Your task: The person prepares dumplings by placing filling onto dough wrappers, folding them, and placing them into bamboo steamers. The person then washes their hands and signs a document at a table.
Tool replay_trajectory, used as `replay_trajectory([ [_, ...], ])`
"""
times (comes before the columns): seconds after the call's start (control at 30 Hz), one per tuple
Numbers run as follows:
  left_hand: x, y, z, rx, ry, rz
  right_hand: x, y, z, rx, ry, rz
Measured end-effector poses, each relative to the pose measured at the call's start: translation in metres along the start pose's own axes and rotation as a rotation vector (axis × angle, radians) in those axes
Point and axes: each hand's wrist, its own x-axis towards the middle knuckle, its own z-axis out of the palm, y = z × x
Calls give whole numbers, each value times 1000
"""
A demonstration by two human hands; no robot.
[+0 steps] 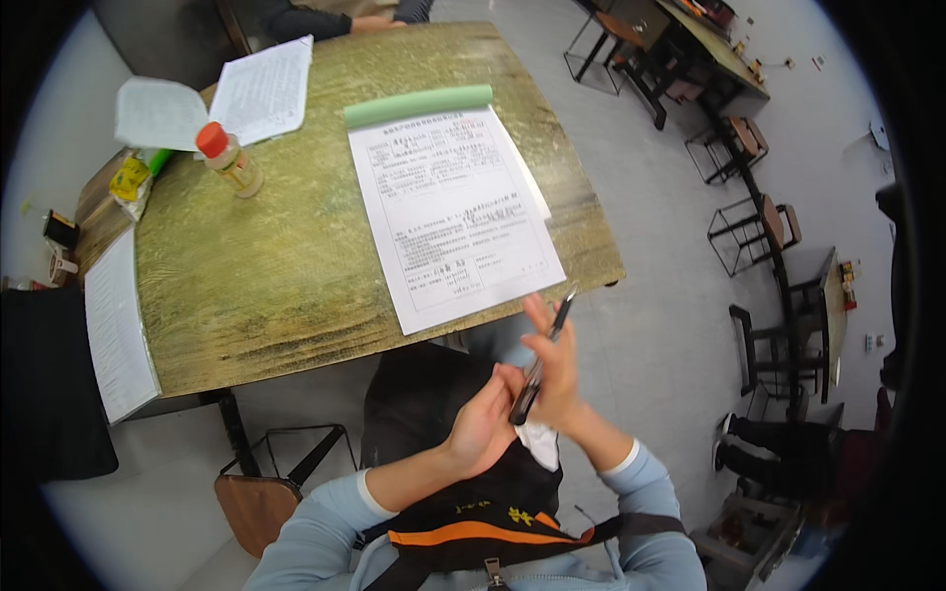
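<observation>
My right hand (558,369) is raised just off the table's near edge, with a black pen (543,358) held along it, tip pointing up toward the table. Against its palm side rests my left hand (482,427), fingers together; whether it grips anything is hidden. A white cloth or tissue (539,445) shows below the right hand, over the black apron (421,414). On the table lies a pad of printed forms (451,221) with handwriting, its green cover (418,106) folded back at the top. The sheet's lower edge overhangs or meets the table edge near my fingers.
The wooden table (259,281) bears a red-capped bottle (235,166), loose papers (262,89), a yellow packet (131,181) and a sheet (118,325) at its left edge. Another person's hand (377,24) rests at the far side. A stool (259,510) stands lower left; more stools (776,221) line the right.
</observation>
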Motion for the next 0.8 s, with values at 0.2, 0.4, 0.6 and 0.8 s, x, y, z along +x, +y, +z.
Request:
replay_trajectory([
  [0.2,7,60,16,1526,77,522,63,39,-45,307,120,321],
  [0.4,28,64,22,2308,203,470,77,65,-39,467,325,473],
  [0.6,49,58,23,2368,271,348,60,74,-43,495,344,594],
  [0.8,67,54,24,2464,190,431,52,80,-33,532,219,664],
])
